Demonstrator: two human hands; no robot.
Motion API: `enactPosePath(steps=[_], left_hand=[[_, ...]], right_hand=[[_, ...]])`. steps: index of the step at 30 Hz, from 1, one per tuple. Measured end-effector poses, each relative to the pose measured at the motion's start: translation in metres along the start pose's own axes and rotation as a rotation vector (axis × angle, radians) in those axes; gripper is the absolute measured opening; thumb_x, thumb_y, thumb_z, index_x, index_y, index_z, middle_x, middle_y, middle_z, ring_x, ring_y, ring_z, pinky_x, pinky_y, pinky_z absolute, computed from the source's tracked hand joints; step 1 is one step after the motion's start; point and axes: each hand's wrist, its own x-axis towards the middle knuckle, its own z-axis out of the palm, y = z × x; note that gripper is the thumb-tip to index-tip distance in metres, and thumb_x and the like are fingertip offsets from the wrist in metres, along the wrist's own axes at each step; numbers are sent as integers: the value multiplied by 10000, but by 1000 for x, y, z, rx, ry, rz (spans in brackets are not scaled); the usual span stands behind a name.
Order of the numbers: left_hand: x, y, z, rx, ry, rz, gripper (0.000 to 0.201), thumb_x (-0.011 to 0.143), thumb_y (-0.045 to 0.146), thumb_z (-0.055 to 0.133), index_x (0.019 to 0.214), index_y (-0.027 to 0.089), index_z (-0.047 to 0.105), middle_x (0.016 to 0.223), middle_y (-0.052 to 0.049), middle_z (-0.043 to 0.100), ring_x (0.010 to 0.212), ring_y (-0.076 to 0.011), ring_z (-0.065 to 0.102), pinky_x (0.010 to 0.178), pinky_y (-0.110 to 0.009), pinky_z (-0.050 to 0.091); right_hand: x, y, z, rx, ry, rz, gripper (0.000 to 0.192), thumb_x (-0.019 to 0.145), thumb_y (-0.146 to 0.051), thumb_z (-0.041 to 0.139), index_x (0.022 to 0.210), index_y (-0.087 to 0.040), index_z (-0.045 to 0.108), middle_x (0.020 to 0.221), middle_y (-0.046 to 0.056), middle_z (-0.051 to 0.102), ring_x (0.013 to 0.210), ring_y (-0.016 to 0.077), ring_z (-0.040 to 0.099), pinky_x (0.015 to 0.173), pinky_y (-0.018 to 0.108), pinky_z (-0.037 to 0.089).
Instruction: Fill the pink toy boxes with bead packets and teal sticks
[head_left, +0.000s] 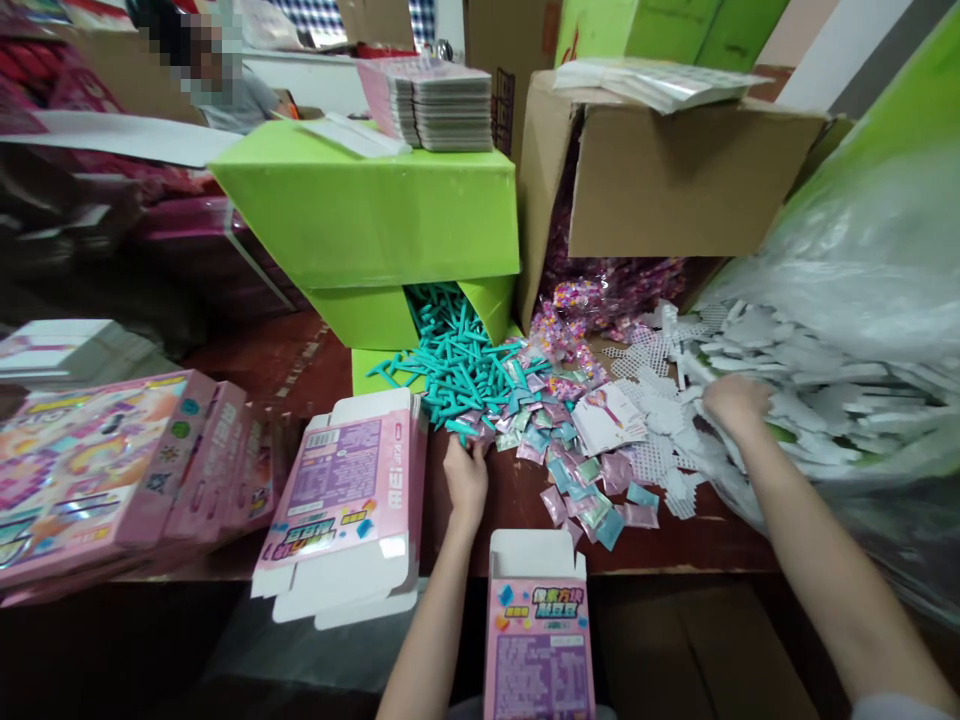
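Note:
My left hand (466,480) is at the near edge of a heap of teal plastic sticks (465,370), its fingers closed in a pinch. A teal stick and a pinkish packet lie right at the fingertips; what is between them I cannot make out. My right hand (739,405) reaches to the white plastic pieces (840,360) at the mouth of a clear bag, its fingers blurred and partly hidden. Between the hands lie small pink, blue and green packets (592,490) and a white leaflet (611,415). An open pink box (538,630) stands upright close to my body.
Flattened pink boxes (345,490) are stacked left of my left hand, with filled-looking pink boxes (97,460) beyond. A green carton (375,220) spills the sticks. A brown carton (675,180) holds bags of coloured beads (577,295). Another person (240,95) is at the back left.

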Motion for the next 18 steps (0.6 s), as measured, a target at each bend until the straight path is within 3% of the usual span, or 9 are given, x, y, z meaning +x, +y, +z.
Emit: enactPosePath(steps=[2, 4, 7, 10, 12, 14, 18], left_hand=[[-30, 4, -14, -29, -33, 57, 75, 881, 218, 429, 923, 194, 486, 846, -68, 617, 756, -192, 603, 705, -281, 441], [-63, 10, -25, -61, -208, 198, 108, 874, 160, 389, 921, 192, 481, 833, -62, 602, 742, -180, 588, 700, -278, 441], [-99, 20, -33, 171, -615, 465, 197, 832, 65, 364, 901, 168, 517, 913, -101, 618, 856, -224, 589, 796, -358, 426], [-111, 25, -33, 464, -851, 577, 265, 852, 71, 339, 989, 138, 555, 997, -153, 626, 951, -290, 581, 846, -458, 387], [-110, 25, -34, 496, -905, 603, 257, 883, 133, 349, 1031, 137, 558, 1025, -158, 629, 979, -298, 579, 855, -462, 380], [-108, 23, -36, 473, -916, 630, 231, 891, 222, 391, 1024, 137, 559, 1010, -149, 639, 967, -296, 585, 859, -454, 375], [-112, 18, -40, 456, -897, 667, 296, 900, 359, 388, 998, 136, 557, 947, -143, 653, 906, -288, 600, 869, -464, 356]], right_hand=[[-13, -16, -9, 25, 146, 4, 367, 857, -193, 408, 1114, 33, 542, 1196, 386, 459, 1183, 435, 442, 883, 589, 370], [-29, -46, -12, 164, 215, -167, 333, 874, -229, 414, 1093, -5, 527, 1127, 311, 531, 1109, 368, 504, 892, 518, 399], [-44, -110, 1, 438, 77, -409, 342, 808, -362, 588, 1008, -93, 524, 948, 164, 615, 901, 254, 580, 832, 407, 449], [-45, -167, 29, 506, -97, -429, 351, 752, -401, 661, 918, -130, 509, 850, 92, 618, 805, 184, 577, 797, 370, 458], [-42, -186, 44, 536, -141, -395, 232, 780, -285, 637, 862, -122, 492, 810, 70, 605, 810, 164, 577, 824, 385, 446], [-39, -190, 50, 575, -127, -365, 119, 810, -187, 576, 835, -121, 481, 789, 57, 594, 835, 155, 579, 857, 390, 432], [-41, -174, 32, 750, 28, -357, 6, 841, -147, 494, 840, -146, 488, 823, 74, 603, 864, 166, 572, 892, 373, 420]])
